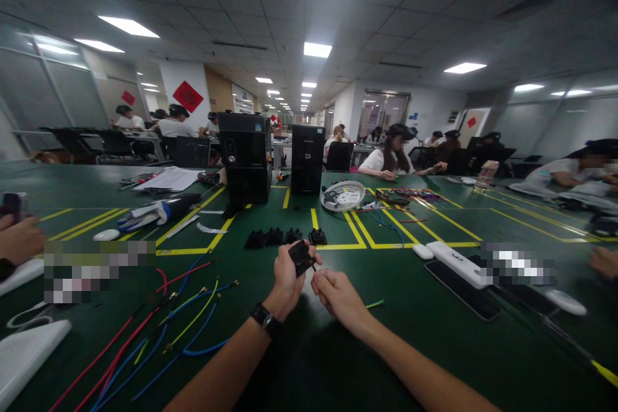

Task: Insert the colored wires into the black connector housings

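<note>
My left hand [286, 280], wearing a black watch [265, 320], is closed around a small black block-shaped part [301, 257]. Just to its right, my right hand [335, 294] pinches something small and thin against the part's lower right side; its kind is hidden by the fingers. A short green wire end [374, 304] shows beyond my right forearm, and whether it runs to that hand I cannot tell. Several similar black parts [275, 236] stand in a row just beyond my hands. Loose red, blue and green wires [186, 309] with metal ends lie left of my left forearm.
Two black computer towers [308, 158] stand at the table's far side, beside a white round basket [343, 196] and a pile of coloured wires [415, 195]. A white power bank [458, 264] and dark phone [461, 288] lie right. Other people's hands [22, 238] show at both edges.
</note>
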The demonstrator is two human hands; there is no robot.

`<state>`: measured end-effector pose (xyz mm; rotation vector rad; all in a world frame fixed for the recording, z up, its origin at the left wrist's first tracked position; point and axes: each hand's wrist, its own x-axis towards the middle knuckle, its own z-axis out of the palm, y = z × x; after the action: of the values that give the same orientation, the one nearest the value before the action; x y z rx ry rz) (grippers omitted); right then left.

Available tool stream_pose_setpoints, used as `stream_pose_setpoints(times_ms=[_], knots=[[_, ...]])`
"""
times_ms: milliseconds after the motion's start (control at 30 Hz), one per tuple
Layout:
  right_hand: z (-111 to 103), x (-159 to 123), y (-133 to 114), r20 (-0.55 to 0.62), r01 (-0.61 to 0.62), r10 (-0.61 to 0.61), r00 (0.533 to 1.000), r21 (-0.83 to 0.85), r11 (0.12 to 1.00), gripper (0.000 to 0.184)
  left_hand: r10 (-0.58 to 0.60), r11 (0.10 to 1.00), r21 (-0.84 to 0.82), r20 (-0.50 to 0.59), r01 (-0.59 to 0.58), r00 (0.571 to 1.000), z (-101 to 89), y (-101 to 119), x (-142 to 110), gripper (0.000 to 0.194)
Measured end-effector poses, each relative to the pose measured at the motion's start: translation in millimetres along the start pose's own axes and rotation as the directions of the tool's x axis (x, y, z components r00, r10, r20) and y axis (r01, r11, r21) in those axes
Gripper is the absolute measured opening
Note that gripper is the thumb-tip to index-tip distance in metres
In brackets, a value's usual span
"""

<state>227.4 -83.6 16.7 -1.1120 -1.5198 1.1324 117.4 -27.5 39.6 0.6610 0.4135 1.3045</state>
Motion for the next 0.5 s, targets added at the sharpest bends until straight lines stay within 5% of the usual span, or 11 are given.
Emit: stream_pose_setpoints(times_ms=[133,300,400,500], knots=[[-3,-3,-9,-0.004,0.006,-0.006,1.0,0.105,0.994,0.039,0.104,0.961,0.258,-0.01,-0.098,0.994,-8.9,4,3,0.03],[-8,3,-12,-0.042,-0.002,0.01,0.999,0.177,0.984,0.027,0.1,0.692,0.714,0.052,-0.107,0.994,-33.3,6,11,0.033],[-9,5,-9,-0.014,-0.017,0.018,1.0,0.046,0.999,0.03,0.078,0.622,0.779,0.041,-0.081,0.996,-43.5,3,15,0.035],[-10,4,-7,-0.003,-0.012,0.012,1.0,-0.157,0.988,0.028,0.021,0.686,0.728,-0.03,0.007,0.999,-44.6,-2,22,0.044]])
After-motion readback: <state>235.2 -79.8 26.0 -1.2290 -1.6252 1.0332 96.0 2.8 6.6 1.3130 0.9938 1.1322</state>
